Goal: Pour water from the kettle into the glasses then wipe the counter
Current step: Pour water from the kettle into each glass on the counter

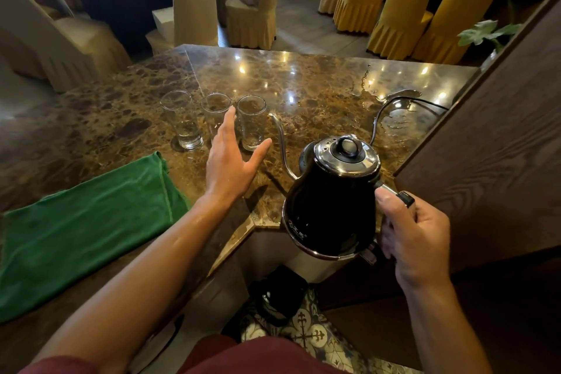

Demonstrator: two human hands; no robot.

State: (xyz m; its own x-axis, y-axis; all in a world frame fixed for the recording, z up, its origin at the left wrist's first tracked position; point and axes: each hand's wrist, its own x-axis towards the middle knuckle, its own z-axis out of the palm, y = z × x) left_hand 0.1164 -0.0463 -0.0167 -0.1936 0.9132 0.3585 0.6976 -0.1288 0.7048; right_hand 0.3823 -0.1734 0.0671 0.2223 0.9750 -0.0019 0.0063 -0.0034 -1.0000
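The right hand point(413, 240) is gripping the handle of a black gooseneck kettle with a shiny steel lid point(331, 200), fingers curled round the handle and the thumb lying along its top. The kettle is hanging in the air at the near right edge of the brown marbled stone counter point(303, 82), its body partly over the counter's near edge, and its thin curved spout is pointing left and far, toward the glasses.

The left hand point(232, 161) is reaching forward over the counter with its fingers straight and spread wide, holding nothing. Its fingertips are lying just beside the three clear tall drinking glasses, which are standing upright in a row left of the kettle. The thumb is pointing at the base of the right glass point(252, 123), and the forefinger is lying between that one and the middle glass point(216, 114); whether the hand is touching either cannot be told. The left glass point(182, 123) is standing apart from the hand and is showing a little water at its bottom.

A green folded cloth point(85, 215) is lying on the near left part of the counter, left of the left forearm and well apart from the kettle.

On the far right of the counter a puddle of spilled water point(391, 106) is glinting, with a black power cord point(406, 100) curving through it.
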